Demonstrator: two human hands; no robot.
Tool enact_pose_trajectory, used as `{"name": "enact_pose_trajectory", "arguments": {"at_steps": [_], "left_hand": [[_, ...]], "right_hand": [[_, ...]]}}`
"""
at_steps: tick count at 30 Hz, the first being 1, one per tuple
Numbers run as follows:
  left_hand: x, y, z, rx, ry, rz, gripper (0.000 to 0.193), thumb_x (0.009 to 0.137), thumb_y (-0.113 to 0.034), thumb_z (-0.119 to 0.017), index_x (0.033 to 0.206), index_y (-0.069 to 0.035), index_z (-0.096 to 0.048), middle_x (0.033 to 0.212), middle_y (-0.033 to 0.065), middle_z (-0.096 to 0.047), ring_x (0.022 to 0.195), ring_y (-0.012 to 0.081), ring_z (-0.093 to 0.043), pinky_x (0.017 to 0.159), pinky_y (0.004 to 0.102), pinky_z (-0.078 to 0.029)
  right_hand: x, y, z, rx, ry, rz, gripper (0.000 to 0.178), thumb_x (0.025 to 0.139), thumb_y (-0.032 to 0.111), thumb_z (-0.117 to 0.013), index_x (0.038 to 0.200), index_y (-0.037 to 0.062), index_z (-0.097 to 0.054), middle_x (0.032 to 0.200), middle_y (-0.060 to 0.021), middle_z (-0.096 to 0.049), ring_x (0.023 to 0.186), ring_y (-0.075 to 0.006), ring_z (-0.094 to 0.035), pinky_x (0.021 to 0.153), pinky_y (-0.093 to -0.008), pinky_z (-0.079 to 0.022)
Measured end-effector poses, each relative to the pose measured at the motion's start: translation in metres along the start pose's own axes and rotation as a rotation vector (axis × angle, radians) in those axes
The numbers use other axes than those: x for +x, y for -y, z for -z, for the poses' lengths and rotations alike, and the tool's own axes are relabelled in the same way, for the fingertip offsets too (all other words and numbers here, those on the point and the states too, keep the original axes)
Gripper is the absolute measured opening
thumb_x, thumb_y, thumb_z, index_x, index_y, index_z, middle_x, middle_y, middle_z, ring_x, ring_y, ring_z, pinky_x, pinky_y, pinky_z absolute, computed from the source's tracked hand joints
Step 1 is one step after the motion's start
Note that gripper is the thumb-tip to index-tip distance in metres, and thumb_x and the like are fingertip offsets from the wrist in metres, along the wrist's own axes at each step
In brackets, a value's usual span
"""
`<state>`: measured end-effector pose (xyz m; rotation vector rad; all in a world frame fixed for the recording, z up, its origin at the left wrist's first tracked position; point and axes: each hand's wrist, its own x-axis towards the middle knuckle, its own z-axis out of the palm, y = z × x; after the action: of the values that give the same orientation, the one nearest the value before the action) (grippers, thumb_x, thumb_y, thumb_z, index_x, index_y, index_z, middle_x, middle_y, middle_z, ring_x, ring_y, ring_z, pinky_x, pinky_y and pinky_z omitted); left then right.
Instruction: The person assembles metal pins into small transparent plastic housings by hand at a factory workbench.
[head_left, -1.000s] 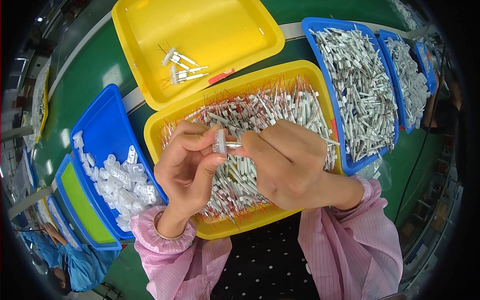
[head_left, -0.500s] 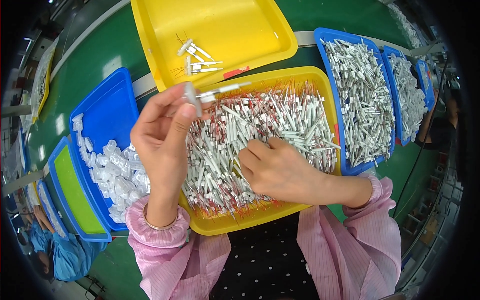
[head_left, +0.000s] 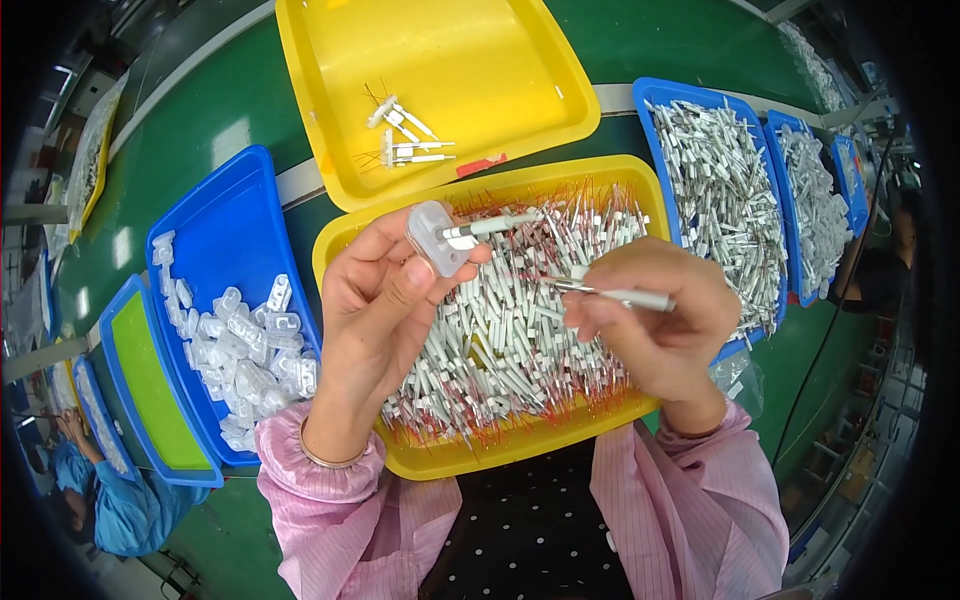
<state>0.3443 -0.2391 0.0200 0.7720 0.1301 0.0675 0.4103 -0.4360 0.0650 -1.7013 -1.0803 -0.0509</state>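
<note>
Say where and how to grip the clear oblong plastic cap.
Clear oblong plastic cap: pinch its edge, probably from the left, as the left hand does; the white rod juts out rightward from its flat face.

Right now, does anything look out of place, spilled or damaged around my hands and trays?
A tiny white bit lies alone at the right side of the upper yellow tray, apart from the wired assemblies. Nothing else clearly stands out.
</note>
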Motion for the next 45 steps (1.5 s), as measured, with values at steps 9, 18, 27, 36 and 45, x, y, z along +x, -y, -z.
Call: {"name": "enact_pose_trajectory", "arguments": {"at_steps": [9, 18, 27, 36, 45], "left_hand": [[0.001, 0.005, -0.006, 0.003, 0.066, -0.024, 0.042, 0.08, -0.011, -0.062, 0.114, 0.007, -0.046, 0.102, 0.016, -0.055, 0.093, 0.0261, -0.058, 0.084, 0.0323, -0.048], [-0.001, 0.007, -0.003, -0.007, 0.118, -0.019, 0.035, 0.081, -0.004, -0.059, 0.113, 0.005, -0.048, 0.106, 0.0196, -0.056, 0.095, 0.0238, -0.058, 0.084, 0.0357, -0.049], [-0.002, 0.008, -0.004, 0.091, 0.111, -0.066, 0.036, 0.08, -0.002, -0.061, 0.113, 0.003, -0.049, 0.104, 0.0193, -0.057, 0.09, 0.0233, -0.059, 0.079, 0.0333, -0.05], [-0.005, 0.017, -0.011, 0.033, 0.058, -0.049, 0.035, 0.079, -0.001, -0.062, 0.111, 0.003, -0.05, 0.101, 0.017, -0.059, 0.089, 0.0199, -0.059, 0.078, 0.0311, -0.049], [-0.007, 0.019, -0.008, 0.143, 0.059, -0.084, 0.034, 0.076, 0.003, -0.064, 0.107, 0.004, -0.051, 0.099, 0.0139, -0.06, 0.092, 0.0173, -0.059, 0.081, 0.0293, -0.048]], "right_hand": [[-0.001, -0.002, -0.003, 0.352, -0.206, -0.296, 0.018, 0.068, -0.009, -0.068, 0.085, -0.0075, -0.063, 0.076, -0.0152, -0.064, 0.064, -0.0158, -0.061, 0.054, -0.0234, -0.046], [0.004, 0.0, -0.005, -0.041, -0.13, 0.007, 0.019, 0.065, -0.006, -0.069, 0.082, -0.0074, -0.061, 0.069, -0.0158, -0.06, 0.058, -0.0221, -0.059, 0.048, -0.0263, -0.046], [-0.002, 0.004, -0.012, -0.125, -0.037, 0.181, 0.026, 0.064, -0.007, -0.068, 0.089, -0.0045, -0.061, 0.076, -0.0153, -0.06, 0.057, -0.0212, -0.059, 0.046, -0.0269, -0.046], [0.0, -0.003, -0.021, -0.002, -0.188, -0.134, 0.016, 0.069, -0.005, -0.067, 0.083, -0.0049, -0.061, 0.077, -0.0157, -0.061, 0.067, -0.0217, -0.06, 0.055, -0.0263, -0.046], [-0.001, -0.009, -0.023, 0.239, -0.123, -0.229, 0.015, 0.068, -0.007, -0.068, 0.081, -0.005, -0.06, 0.077, -0.0149, -0.062, 0.064, -0.0176, -0.06, 0.055, -0.0245, -0.046]]}}
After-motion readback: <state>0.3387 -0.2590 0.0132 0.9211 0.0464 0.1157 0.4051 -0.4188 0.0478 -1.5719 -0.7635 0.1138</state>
